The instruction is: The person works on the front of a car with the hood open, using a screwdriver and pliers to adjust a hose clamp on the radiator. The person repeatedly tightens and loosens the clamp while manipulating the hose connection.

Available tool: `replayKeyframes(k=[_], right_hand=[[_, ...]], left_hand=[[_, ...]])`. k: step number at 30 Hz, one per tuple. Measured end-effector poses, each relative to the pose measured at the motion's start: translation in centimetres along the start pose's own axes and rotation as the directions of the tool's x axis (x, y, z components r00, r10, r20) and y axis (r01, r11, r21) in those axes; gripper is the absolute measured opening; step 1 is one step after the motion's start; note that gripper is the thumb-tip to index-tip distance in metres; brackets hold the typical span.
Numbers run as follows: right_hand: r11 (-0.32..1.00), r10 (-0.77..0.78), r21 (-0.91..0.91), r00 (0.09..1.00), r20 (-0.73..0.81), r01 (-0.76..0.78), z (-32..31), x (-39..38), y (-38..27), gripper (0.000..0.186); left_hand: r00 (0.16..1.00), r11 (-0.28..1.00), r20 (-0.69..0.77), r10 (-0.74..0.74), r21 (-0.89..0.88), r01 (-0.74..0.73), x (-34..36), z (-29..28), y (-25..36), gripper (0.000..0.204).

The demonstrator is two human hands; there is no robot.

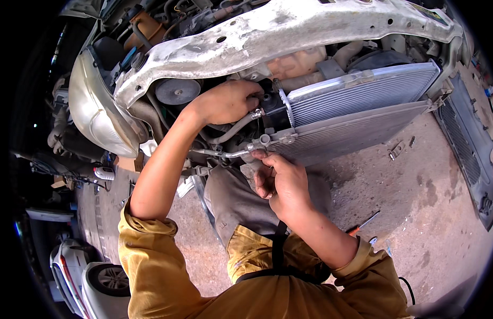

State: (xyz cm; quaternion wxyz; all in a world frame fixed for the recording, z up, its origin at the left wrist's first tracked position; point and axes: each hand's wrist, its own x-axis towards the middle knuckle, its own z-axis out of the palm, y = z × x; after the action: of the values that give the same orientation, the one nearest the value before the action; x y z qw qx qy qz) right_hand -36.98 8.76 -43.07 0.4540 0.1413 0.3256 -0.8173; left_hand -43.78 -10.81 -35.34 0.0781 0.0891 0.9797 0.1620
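A silver-finned radiator (363,87) stands behind a thinner, dusty condenser (358,127) at the front of an opened car. My left hand (225,103) reaches in beside the radiator's dark end tank, its fingers curled. What sits between those fingertips is hidden. Just below, a grey rubber hose (233,131) runs to a fitting. My right hand (288,183) is closed below the condenser's left corner, thumb and forefinger pinched close to a thin metal pipe (220,153). Whatever they pinch is too small to make out.
A scuffed white crossbeam (289,32) spans above my hands. At left are a headlight (97,106) and a round grey disc (177,91). An orange-handled screwdriver (363,223) lies on the stained floor. A dark grille panel (462,143) is at right; another car (92,279) stands lower left.
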Motion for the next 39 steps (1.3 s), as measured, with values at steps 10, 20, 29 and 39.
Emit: replayKeyframes(k=[10, 20, 29, 39], right_hand=[[0.953, -0.283, -0.121, 0.959, -0.027, 0.277, 1.7, 0.9, 1.0, 0.021], [0.933, -0.357, 0.047, 0.934, -0.033, 0.358, 2.8, 2.3, 1.3, 0.023], [0.944, -0.316, 0.082, 0.948, -0.044, 0.319, 3.7, 2.8, 2.2, 0.023], [0.928, -0.370, -0.052, 0.928, -0.039, 0.368, 3.6, 3.3, 2.2, 0.018]], left_hand=[[0.840, 0.995, -0.542, 0.001, 0.081, 0.050, -2.1, 2.5, 3.5, 0.011], [0.751, 0.985, -0.658, -0.065, -0.163, -0.057, -4.2, 3.7, 4.2, 0.011], [0.701, 0.997, -0.710, -0.069, -0.071, 0.027, -6.1, 4.1, 4.3, 0.011], [0.703, 0.663, -0.565, -0.432, -0.727, -0.177, -7.5, 7.4, 4.4, 0.008]])
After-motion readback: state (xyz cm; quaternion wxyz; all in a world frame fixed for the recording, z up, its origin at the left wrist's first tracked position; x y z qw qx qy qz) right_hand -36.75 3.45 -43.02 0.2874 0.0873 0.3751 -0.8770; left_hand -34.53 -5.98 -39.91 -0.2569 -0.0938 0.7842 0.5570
